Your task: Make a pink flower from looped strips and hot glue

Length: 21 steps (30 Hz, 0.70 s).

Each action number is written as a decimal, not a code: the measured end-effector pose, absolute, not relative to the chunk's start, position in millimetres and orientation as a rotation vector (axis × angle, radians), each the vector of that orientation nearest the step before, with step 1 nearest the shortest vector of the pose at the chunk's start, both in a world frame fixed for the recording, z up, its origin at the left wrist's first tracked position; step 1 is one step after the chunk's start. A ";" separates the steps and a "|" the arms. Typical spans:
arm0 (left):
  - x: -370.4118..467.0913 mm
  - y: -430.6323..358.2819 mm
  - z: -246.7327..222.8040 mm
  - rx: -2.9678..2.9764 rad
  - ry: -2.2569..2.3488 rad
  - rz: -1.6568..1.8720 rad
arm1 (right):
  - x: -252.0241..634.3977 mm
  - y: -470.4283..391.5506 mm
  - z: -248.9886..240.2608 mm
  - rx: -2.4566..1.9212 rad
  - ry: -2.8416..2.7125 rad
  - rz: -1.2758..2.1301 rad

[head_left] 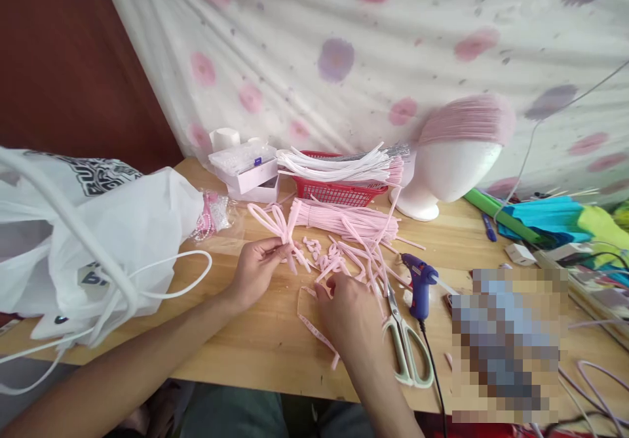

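Note:
My left hand (pixel 258 269) pinches a looped pink pipe-cleaner shape (pixel 284 228), its loops standing up above the fingers. To the right, my right hand (pixel 346 303) is over the table with its fingers curled beside a pile of short pink pieces (pixel 333 259); whether it grips anything is hidden. A bundle of long pink pipe cleaners (pixel 344 220) lies behind the pile. Scissors (pixel 407 346) with pale green handles and a blue glue gun (pixel 419 284) lie right of my right hand. A measuring tape (pixel 315 332) lies between my forearms.
A red basket (pixel 339 193) holds white and pink pipe cleaners. Left of it are white boxes (pixel 248 176); right, a foam head (pixel 455 162). White bags (pixel 132 228) and a looping white cable (pixel 73 218) fill the left. Blue and green material (pixel 550 218) lies at the right.

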<state>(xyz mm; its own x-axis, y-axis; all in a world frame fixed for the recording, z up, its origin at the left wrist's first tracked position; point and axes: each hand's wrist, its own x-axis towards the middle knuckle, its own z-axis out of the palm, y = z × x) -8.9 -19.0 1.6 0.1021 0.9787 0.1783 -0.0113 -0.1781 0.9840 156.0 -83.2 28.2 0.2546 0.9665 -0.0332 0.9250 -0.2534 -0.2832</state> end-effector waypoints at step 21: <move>-6.0 -21.4 -0.5 1.404 1.044 1.321 | 144.9 -119.9 48.9 -1.379 -1.195 0.491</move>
